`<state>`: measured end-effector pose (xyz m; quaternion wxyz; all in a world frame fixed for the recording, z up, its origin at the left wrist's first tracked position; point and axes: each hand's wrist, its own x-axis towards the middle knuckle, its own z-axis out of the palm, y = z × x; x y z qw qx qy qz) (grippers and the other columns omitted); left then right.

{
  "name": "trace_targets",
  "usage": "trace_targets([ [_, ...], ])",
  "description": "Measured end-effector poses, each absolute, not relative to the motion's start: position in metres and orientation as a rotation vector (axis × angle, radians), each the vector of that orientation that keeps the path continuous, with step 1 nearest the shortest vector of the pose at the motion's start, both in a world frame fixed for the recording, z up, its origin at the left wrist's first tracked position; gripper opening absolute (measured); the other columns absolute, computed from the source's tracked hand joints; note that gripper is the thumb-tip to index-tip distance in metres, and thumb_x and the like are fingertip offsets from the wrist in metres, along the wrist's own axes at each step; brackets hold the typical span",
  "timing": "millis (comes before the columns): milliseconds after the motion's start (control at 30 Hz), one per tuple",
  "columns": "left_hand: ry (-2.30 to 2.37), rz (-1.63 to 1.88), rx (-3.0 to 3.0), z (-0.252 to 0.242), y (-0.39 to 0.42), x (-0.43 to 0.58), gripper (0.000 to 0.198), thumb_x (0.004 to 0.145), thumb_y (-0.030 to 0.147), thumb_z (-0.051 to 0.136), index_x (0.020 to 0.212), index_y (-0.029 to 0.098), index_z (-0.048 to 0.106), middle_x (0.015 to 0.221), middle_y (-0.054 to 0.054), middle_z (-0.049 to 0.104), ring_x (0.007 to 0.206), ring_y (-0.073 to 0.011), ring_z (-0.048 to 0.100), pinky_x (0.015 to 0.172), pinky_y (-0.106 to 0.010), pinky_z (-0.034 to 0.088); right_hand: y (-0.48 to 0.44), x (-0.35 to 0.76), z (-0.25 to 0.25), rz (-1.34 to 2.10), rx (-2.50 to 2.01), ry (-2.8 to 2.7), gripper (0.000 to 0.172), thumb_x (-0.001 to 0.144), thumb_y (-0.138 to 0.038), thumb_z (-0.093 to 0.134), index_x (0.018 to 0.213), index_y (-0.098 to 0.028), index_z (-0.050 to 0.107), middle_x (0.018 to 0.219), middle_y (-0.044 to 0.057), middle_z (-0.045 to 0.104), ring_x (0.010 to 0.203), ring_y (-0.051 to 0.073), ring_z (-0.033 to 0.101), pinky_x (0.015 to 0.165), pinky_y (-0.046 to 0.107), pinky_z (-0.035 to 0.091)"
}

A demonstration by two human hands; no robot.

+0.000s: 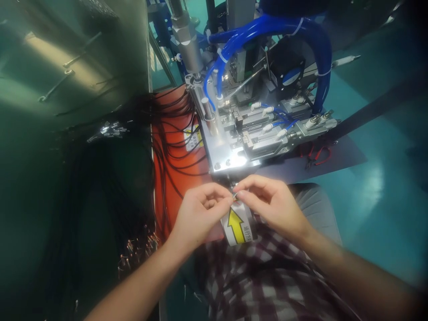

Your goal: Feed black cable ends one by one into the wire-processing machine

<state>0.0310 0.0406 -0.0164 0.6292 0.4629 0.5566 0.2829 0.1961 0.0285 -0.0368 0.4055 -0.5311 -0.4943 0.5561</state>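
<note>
In the head view, my left hand (205, 209) is closed in a pinch, thumb and forefinger together. My right hand (272, 203) pinches from the other side, its fingertips nearly meeting the left ones. Between them show small thin wires (235, 195), pale green and orange; their exact number and ends are too small to make out. Just below the fingers is a white label with a yellow arrow (236, 226). A metal machine fixture (230, 156), brightly lit at its front edge, stands right beyond my hands.
Black cables (167, 151) run over an orange surface (197, 167) on the left. Bundled cables with shiny metal ends (112, 129) and others with copper-coloured tips (138, 247) lie further left. Blue air hoses (277, 24) arch above the fixture. Red-handled pliers (321, 156) lie at the right.
</note>
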Motion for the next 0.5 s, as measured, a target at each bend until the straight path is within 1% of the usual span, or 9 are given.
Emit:
trace_targets([
  [67,1.276,0.661,1.063,-0.0177,0.0398,0.0315,0.013,0.074,0.024,0.07,0.071,0.012,0.065,0.056,0.004,0.051,0.049,-0.0035,0.04,0.044,-0.013,0.03,0.0273,0.1924,-0.0356,1.393,-1.346,-1.235,0.011,0.08,-0.027,0.064,0.076,-0.016,0.066,0.073,0.003,0.065,0.058,0.013,0.053,0.046,0.023,0.039],
  [133,1.279,0.685,1.061,-0.019,0.0388,0.032,0.014,0.075,0.025,0.07,0.071,0.013,0.065,0.056,0.005,0.05,0.048,-0.003,0.039,0.044,-0.013,0.029,0.027,0.1889,-0.0345,1.441,-1.361,-1.175,0.012,0.08,-0.026,0.062,0.073,-0.017,0.062,0.065,0.0,0.059,0.054,0.011,0.048,0.044,0.021,0.036],
  [233,1.281,0.714,1.07,-0.02,0.038,0.0325,0.013,0.076,0.025,0.069,0.071,0.013,0.064,0.055,0.006,0.049,0.047,-0.0024,0.035,0.043,-0.013,0.026,0.0274,0.1871,-0.0336,1.605,-1.353,-1.041,0.016,0.081,-0.029,0.061,0.072,-0.017,0.058,0.051,-0.007,0.044,0.042,0.007,0.034,0.038,0.019,0.028],
  [267,1.282,0.716,1.073,-0.02,0.0379,0.0325,0.013,0.077,0.024,0.068,0.071,0.013,0.065,0.054,0.006,0.048,0.046,-0.0022,0.034,0.042,-0.013,0.026,0.0276,0.1878,-0.0337,1.639,-1.348,-1.017,0.017,0.082,-0.03,0.061,0.072,-0.017,0.058,0.048,-0.008,0.04,0.041,0.006,0.031,0.037,0.019,0.026],
  [367,1.279,0.723,1.069,-0.0202,0.0379,0.0317,0.013,0.078,0.024,0.067,0.07,0.014,0.064,0.048,0.009,0.039,0.043,-0.0021,0.028,0.041,-0.013,0.022,0.027,0.192,-0.0349,1.59,-1.376,-1.05,0.019,0.085,-0.032,0.06,0.073,-0.017,0.059,0.046,-0.008,0.039,0.04,0.006,0.031,0.038,0.019,0.026],
  [433,1.275,0.73,1.062,-0.0211,0.038,0.0308,0.013,0.079,0.024,0.067,0.07,0.014,0.064,0.045,0.01,0.034,0.042,-0.0021,0.025,0.04,-0.013,0.021,0.0255,0.1946,-0.0364,1.505,-1.408,-1.113,0.02,0.085,-0.033,0.061,0.075,-0.017,0.061,0.049,-0.007,0.042,0.042,0.007,0.033,0.039,0.02,0.027],
  [500,1.266,0.735,1.055,-0.0224,0.0378,0.0302,0.013,0.079,0.024,0.066,0.071,0.015,0.064,0.044,0.01,0.033,0.041,-0.002,0.024,0.04,-0.013,0.021,0.0233,0.1955,-0.038,1.463,-1.431,-1.177,0.018,0.083,-0.034,0.063,0.077,-0.016,0.063,0.054,-0.005,0.047,0.046,0.008,0.037,0.042,0.022,0.03],
])
